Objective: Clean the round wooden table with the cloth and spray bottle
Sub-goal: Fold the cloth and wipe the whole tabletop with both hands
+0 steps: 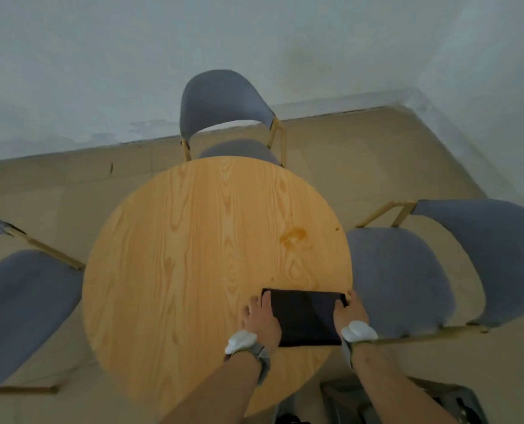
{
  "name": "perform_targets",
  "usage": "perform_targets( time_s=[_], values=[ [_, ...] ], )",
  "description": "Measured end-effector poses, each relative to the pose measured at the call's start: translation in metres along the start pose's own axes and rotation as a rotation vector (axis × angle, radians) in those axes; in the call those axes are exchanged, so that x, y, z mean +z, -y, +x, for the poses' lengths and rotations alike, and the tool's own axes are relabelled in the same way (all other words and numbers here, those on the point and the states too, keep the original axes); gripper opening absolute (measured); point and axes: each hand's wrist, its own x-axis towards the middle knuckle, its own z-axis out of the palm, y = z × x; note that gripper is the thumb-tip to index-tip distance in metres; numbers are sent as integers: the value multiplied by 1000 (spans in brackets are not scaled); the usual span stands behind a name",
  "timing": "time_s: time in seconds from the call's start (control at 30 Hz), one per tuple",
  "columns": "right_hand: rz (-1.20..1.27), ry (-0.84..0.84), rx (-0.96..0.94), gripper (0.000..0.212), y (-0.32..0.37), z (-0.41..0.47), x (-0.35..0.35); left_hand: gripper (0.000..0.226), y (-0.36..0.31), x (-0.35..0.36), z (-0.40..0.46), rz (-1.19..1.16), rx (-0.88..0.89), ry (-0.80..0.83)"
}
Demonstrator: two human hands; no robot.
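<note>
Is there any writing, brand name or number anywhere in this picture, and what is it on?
None: no readable text shows anywhere.
The dark cloth, held at its sides by the left hand and right hand, is plain.
The round wooden table shows only wood grain and a stain.
The grey chairs and the white wrist pieces carry no visible lettering.
</note>
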Motion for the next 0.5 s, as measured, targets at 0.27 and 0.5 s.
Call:
perform_targets(
  time_s=[0.27,0.5],
  values=[
    [-359,-75,-386,78,-40,-5,56,60,-12,59,17,210,342,-32],
    [-535,-112,-375,83,-37,26,86,69,-9,101,45,243,239,-85]
  ],
)
